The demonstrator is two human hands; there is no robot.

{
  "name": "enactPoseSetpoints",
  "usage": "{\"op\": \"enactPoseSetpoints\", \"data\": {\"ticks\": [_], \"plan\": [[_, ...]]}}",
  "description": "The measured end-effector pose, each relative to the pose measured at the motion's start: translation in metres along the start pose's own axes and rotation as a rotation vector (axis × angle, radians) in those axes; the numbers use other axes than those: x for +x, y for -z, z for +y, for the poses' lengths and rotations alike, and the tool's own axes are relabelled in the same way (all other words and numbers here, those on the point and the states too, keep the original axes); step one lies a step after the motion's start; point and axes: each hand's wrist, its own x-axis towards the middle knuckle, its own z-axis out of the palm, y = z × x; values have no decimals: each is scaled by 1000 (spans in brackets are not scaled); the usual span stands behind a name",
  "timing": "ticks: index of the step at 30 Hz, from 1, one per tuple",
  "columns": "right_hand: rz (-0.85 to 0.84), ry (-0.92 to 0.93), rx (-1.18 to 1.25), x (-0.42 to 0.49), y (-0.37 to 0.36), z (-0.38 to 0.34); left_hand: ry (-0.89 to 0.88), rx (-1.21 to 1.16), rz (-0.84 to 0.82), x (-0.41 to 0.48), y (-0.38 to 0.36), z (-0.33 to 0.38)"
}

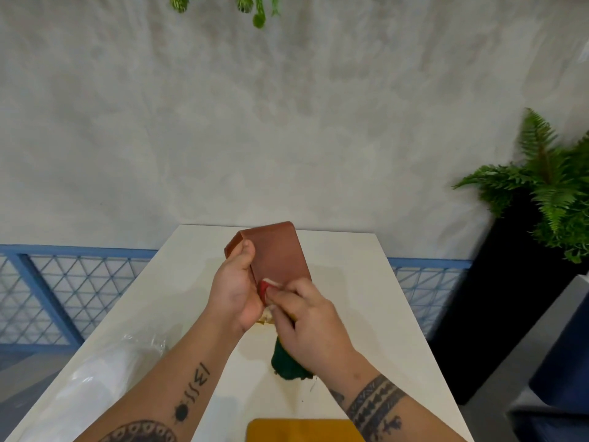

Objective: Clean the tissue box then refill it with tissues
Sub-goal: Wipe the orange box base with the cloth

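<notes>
A brown leather tissue box is held tilted above the white table. My left hand grips its left side, thumb over the near edge. My right hand holds a multicoloured cloth, red and white at the top and dark green where it hangs below, and presses it against the box's lower corner. A clear plastic pack of white tissues lies on the table at the left, partly under my left forearm.
A yellow object lies at the table's near edge. A blue mesh railing runs behind the table on both sides. A fern in a tall black planter stands to the right. A grey wall is behind.
</notes>
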Motion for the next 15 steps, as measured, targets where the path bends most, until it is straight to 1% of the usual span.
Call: {"op": "enactPoseSetpoints", "data": {"ticks": [2, 7, 9, 11, 12, 15], "plan": [[-13, 28, 5, -5, 4, 7, -12, 19, -15, 0, 3, 1], [125, -164, -52, 19, 18, 30, -3, 139, -72, -8, 8, -1], [181, -201, -49, 38, 20, 23, 17, 163, -91, -11, 5, -6], [221, -191, -18, 50, 18, 9, 29, 161, -107, -14, 1, -10], [208, -168, -1, 51, 14, 1, 29, 152, -112, -14, -1, -11], [90, -77, 13, 30, 2, -13, 20, 121, -82, -10, 3, -9]]}}
